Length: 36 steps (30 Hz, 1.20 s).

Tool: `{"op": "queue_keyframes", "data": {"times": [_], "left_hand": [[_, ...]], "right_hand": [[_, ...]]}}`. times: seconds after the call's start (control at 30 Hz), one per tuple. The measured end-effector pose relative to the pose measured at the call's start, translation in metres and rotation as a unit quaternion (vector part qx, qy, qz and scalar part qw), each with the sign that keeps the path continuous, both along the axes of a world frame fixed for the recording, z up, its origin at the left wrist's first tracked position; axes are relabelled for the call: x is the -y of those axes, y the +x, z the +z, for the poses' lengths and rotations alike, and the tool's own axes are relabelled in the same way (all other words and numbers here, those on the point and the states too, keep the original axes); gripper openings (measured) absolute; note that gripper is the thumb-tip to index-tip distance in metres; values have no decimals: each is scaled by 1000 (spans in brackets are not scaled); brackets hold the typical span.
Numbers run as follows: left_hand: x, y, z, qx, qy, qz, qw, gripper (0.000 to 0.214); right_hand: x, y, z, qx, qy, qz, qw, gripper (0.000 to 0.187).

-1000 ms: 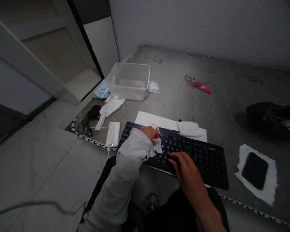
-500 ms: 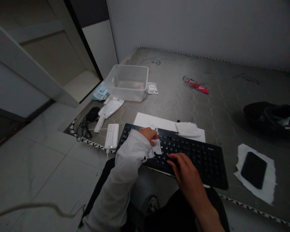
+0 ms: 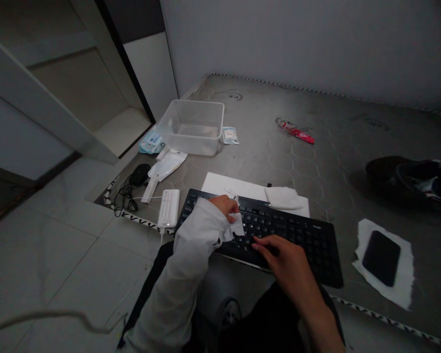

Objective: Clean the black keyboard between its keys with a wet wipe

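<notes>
A black keyboard (image 3: 297, 235) lies at the near edge of a grey mattress (image 3: 316, 113), partly on a white sheet of paper (image 3: 220, 183). My left hand (image 3: 225, 207), in a white sleeve, is closed on a small white wipe (image 3: 238, 224) pressed onto the keyboard's left keys. My right hand (image 3: 282, 255) rests on the keyboard's front middle, fingers curled over the keys and edge. A folded white cloth (image 3: 283, 197) lies just behind the keyboard.
A clear plastic tub (image 3: 191, 126) stands at the back left with small packets (image 3: 230, 135) beside it. A white power bank (image 3: 169, 208), black mouse (image 3: 139, 173) and cables lie left. A red wrapper (image 3: 296, 132), dark phone (image 3: 380, 251) on white paper and dark clothing (image 3: 407, 176) lie right.
My left hand with the wipe has shifted slightly over the left keys. My right hand has slid a little leftward along the keyboard's front. The view has drifted slightly.
</notes>
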<state>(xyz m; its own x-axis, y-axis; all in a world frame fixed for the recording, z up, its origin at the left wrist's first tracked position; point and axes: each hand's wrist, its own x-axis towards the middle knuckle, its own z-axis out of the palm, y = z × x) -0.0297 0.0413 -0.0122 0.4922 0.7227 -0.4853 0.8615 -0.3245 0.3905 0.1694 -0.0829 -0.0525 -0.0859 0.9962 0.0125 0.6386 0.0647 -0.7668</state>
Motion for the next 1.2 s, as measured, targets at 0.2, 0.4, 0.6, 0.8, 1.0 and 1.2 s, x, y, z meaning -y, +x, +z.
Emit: {"op": "queue_keyframes", "data": {"times": [0.2, 0.4, 0.6, 0.8, 1.0, 1.2], "left_hand": [[1, -2, -1, 16, 22, -8, 1000, 34], [-1, -1, -7, -1, 11, -2, 1000, 34], [-4, -1, -15, 19, 20, 10, 1000, 33], [-5, 2, -7, -1, -1, 5, 1000, 30], [8, -1, 4, 30, 60, 95, 993, 52], [7, -10, -3, 46, 103, 162, 980, 36]], "right_hand": [[1, -6, -3, 22, 10, -58, 998, 27], [-3, -8, -4, 43, 36, -82, 995, 30], [-6, -6, -8, 22, 22, -70, 997, 31], [-1, -12, -11, 32, 57, -81, 995, 35], [12, 2, 2, 51, 107, -115, 986, 34], [-18, 69, 35, 165, 126, -144, 968, 44]]}}
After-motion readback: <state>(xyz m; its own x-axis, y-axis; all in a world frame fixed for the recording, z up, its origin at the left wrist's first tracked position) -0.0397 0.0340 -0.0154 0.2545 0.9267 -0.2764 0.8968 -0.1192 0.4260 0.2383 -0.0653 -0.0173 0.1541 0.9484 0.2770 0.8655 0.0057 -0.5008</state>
